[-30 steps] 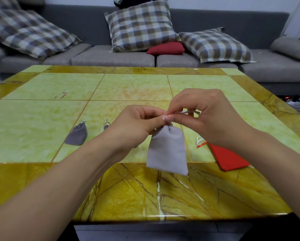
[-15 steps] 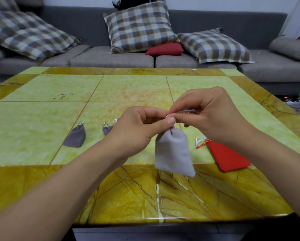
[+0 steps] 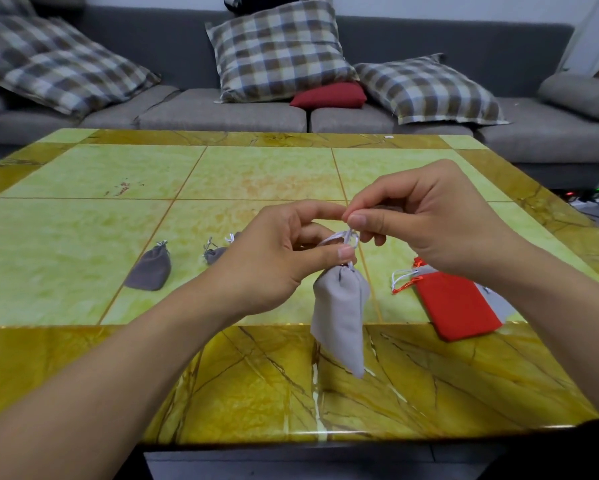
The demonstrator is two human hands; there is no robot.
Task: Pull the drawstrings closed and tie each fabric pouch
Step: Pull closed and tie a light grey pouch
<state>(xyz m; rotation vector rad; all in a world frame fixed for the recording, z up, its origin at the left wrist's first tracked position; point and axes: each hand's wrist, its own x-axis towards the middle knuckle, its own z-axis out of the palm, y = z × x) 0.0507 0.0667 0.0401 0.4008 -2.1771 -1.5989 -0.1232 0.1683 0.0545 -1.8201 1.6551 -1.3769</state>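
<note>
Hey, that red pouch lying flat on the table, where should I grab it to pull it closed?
Probably at the cords, not the cloth. The red pouch lies flat with its mouth toward the far left, where its orange drawstring loops onto the table. Come in from that left side and pinch the loops.

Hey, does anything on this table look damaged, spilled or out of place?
Only one thing: reddish-brown marks stain the green table at far left, like dried spots or chipped finish. Nothing looks spilled or torn.
</note>
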